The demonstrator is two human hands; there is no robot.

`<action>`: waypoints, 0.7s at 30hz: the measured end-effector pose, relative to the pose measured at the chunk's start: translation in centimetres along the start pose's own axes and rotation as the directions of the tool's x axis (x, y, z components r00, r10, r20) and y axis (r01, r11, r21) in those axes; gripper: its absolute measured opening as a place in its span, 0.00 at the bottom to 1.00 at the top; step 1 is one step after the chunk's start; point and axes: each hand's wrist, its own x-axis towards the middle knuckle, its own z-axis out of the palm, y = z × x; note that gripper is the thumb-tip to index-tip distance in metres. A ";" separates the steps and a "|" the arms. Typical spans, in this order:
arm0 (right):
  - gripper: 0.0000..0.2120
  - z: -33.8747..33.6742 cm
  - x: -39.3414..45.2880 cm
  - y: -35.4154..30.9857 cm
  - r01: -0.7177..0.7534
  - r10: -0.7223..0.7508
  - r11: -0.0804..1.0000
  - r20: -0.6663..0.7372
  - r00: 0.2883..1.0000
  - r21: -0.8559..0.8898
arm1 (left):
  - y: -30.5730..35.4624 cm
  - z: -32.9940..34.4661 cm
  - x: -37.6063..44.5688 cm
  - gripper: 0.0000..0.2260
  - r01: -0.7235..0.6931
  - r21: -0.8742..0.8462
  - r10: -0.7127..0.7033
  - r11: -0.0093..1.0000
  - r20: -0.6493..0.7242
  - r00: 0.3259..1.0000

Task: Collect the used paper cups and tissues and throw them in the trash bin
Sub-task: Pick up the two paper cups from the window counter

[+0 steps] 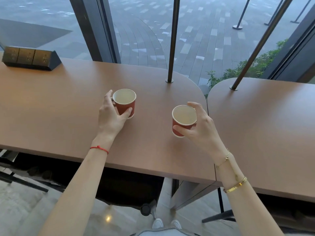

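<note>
Two red paper cups, one per hand, at brown counter by window.

L hand [111, 114] grips the left cup [125, 103]: thumb on near side wall, fingers curled round far side; cup upright, base on the counter [59, 106], inside looks empty. R hand [198, 124] grips the right cup [183, 120]: thumb across lower wall, index finger curled over far rim; cup tilted slightly, base appears just off counter surface, cannot tell for sure. Cups well apart, both near counter's rounded right end. Dark pole [173, 40] enters counter behind and between cups. Socket block [30, 57] sits at far left edge. Second counter [265, 130] adjoins on right with its own slanted pole [260, 43]. Red string bracelet [99, 148] on L wrist; gold bangle [236, 185] on R wrist.
</note>
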 end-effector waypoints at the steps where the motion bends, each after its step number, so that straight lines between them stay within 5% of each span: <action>1: 0.38 -0.2 -0.4 0.1 -0.007 0.007 1.000 -0.009 1.000 0.005 | 0.5 -0.2 -0.6 0.37 -0.025 -0.005 0.025 1.000 0.008 1.000; 11: 0.36 -4.2 -7.2 1.0 -0.135 0.137 0.990 -0.106 0.985 0.034 | 6.3 -1.3 -8.8 0.32 -0.134 -0.202 0.172 0.970 0.181 0.968; 21: 0.36 -11.8 -19.3 3.7 -0.324 0.317 0.945 -0.333 0.888 0.036 | 13.1 1.8 -17.5 0.32 -0.206 -0.389 0.375 0.898 0.432 0.820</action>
